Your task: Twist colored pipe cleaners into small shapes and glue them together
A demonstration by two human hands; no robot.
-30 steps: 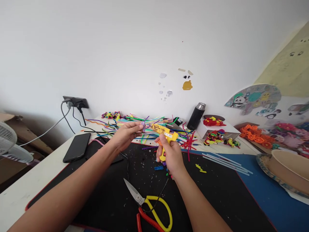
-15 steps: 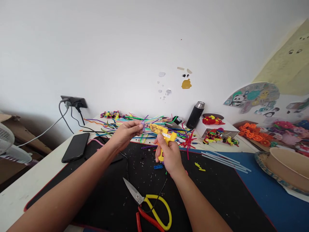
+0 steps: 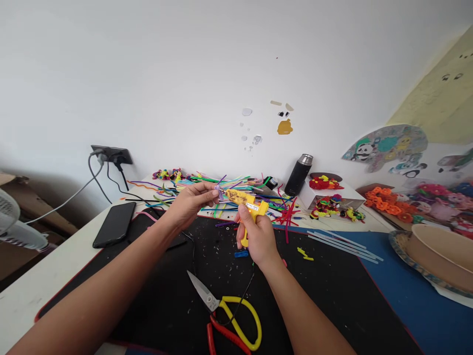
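My right hand is wrapped round the handle of a yellow glue gun whose body is smudged with brown. Its nozzle points left and meets, or nearly meets, a small purple pipe cleaner piece. That piece is pinched between the thumb and fingers of my left hand; its exact shape is too small to make out. Beneath both hands lies a black mat. Scissors with one yellow and one red handle rest on it, the gun's black cord crossing them.
Many coloured pipe cleaners lie along the wall. A black flask stands behind, left of a white box. Clear glue sticks and a bowl are at right. A phone and a fan are at left.
The view has shifted very slightly. Both hands keep their holds, with the glue gun's nozzle still at the purple piece.
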